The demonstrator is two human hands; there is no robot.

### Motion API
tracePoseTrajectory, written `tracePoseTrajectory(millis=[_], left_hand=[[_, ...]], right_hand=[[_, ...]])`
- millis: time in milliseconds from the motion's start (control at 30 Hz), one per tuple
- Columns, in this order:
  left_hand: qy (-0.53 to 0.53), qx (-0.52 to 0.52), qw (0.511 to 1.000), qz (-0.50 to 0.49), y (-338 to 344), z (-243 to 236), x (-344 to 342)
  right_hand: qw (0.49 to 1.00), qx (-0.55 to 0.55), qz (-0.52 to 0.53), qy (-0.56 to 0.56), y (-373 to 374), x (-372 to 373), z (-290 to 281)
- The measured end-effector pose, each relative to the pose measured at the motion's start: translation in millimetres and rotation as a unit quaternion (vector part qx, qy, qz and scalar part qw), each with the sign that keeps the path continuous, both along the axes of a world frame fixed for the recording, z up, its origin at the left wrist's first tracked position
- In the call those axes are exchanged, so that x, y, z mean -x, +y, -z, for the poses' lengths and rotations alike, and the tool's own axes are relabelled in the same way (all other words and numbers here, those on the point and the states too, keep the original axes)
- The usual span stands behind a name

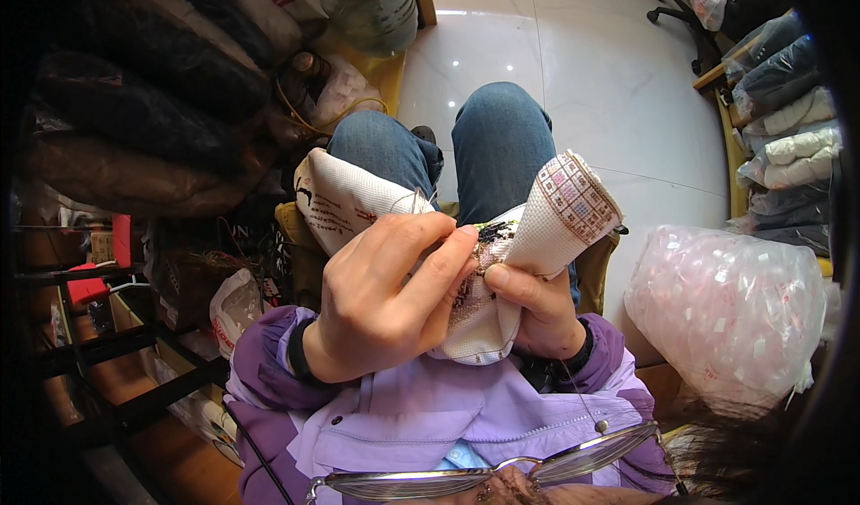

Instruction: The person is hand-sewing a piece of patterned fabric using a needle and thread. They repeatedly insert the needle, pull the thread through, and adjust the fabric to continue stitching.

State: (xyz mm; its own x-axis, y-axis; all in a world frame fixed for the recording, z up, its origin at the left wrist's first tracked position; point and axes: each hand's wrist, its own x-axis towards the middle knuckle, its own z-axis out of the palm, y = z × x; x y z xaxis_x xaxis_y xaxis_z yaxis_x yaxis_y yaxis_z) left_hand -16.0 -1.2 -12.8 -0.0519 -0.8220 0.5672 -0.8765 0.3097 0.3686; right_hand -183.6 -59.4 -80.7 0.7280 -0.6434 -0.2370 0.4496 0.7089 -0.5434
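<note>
A white cross-stitch cloth [475, 337] lies bunched over my lap, with dark, pink and green stitches in its middle. Its right end is rolled up and bears a printed colour chart [573, 199]. My right hand [540, 312] grips the cloth from the right, thumb on top and the other fingers hidden beneath. Over the stitched part, my left hand [385, 295] is closed in a pinch, its fingertips touching the cloth. Whatever is between those fingertips is too small to make out. A thin loop of thread [417, 199] rises above the left knuckles.
Dark wrapped bundles [134, 120] are stacked at the left, above a black metal rack [98, 348]. A large clear plastic jug [372, 8] stands far left. On the right are a clear bag of pinkish packing [726, 312] and shelves of bagged garments [788, 147]. Pale floor tiles [618, 84] lie ahead.
</note>
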Motion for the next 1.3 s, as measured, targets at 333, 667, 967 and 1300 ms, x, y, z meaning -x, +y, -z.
tracePoseTrajectory(millis=[333, 667, 967, 1300], left_hand=[[0.002, 0.007, 1.0, -0.009, -1, 1, -3], [0.048, 0.008, 0.998, -0.031, 4, 4, -4], [0.029, -0.007, 0.998, -0.046, 13, 2, 0], [0.071, -0.038, 0.996, -0.046, 20, 5, 5]], right_hand=[[1.0, -0.009, -0.003, 0.006, 0, 0, 1], [1.0, -0.016, -0.015, -0.005, 0, -1, -2], [0.999, -0.03, -0.024, -0.026, 1, 0, 2], [0.998, -0.033, -0.047, -0.031, -1, 0, 2]])
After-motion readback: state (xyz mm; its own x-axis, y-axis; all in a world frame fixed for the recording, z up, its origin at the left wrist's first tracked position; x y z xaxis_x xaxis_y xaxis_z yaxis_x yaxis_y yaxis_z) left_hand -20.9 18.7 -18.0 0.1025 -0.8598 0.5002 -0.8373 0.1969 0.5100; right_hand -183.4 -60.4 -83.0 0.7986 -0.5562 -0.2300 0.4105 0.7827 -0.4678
